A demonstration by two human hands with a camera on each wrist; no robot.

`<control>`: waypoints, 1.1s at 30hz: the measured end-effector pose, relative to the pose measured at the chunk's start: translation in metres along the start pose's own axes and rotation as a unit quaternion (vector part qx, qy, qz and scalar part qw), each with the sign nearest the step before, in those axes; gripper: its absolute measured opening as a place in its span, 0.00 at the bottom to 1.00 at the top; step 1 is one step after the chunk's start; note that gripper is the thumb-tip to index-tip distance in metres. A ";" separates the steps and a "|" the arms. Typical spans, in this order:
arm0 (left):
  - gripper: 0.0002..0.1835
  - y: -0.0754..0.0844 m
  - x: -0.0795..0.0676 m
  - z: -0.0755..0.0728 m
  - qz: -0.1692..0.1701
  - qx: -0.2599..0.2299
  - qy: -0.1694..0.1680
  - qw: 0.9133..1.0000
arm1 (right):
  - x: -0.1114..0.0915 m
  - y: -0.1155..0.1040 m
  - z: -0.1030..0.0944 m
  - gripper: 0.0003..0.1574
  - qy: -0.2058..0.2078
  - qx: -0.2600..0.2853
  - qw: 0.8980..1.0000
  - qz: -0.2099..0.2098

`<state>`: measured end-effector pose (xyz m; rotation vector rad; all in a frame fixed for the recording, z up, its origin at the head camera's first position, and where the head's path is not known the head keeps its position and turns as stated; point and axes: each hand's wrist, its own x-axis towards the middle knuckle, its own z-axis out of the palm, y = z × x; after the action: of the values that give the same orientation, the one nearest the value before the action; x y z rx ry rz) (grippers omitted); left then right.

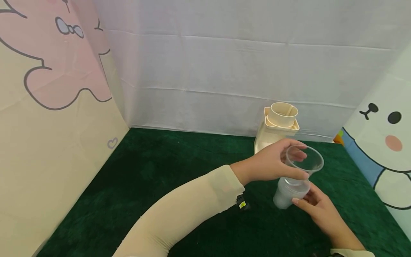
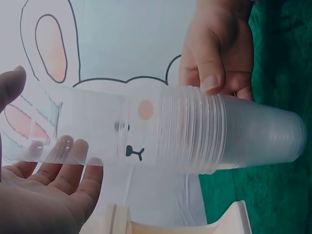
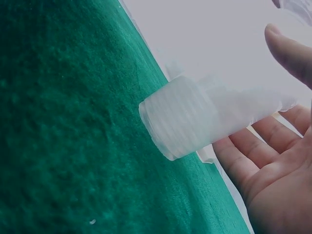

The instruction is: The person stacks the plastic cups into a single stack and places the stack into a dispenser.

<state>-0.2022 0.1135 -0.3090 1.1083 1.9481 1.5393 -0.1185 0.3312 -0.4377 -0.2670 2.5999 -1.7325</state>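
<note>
My left hand grips a clear plastic cup by its sides, thumb on one side and fingers on the other. The base of this cup sits inside the top of a stack of clear cups, whose several rims lie close together in the left wrist view. Lower down, my right hand holds the stack near its rims with thumb and fingers. Both cup and stack tilt over the green cloth, and in the right wrist view the stack's ribbed bottom end points toward the cloth.
Behind the left hand stands a cream-coloured stand with a round tube opening on top. Dark green cloth covers the table. A white curtain closes the back, with cartoon-printed sheets at the sides.
</note>
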 end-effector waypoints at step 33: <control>0.32 -0.042 0.007 0.025 -0.025 -0.009 0.019 0.999 | 0.001 0.003 -0.002 0.33 -0.001 -0.014 1.000 -0.003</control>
<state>-0.2020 0.1316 -0.3545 1.0219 1.9674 1.5605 -0.1202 0.3342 -0.4392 -0.2769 2.6265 -1.6960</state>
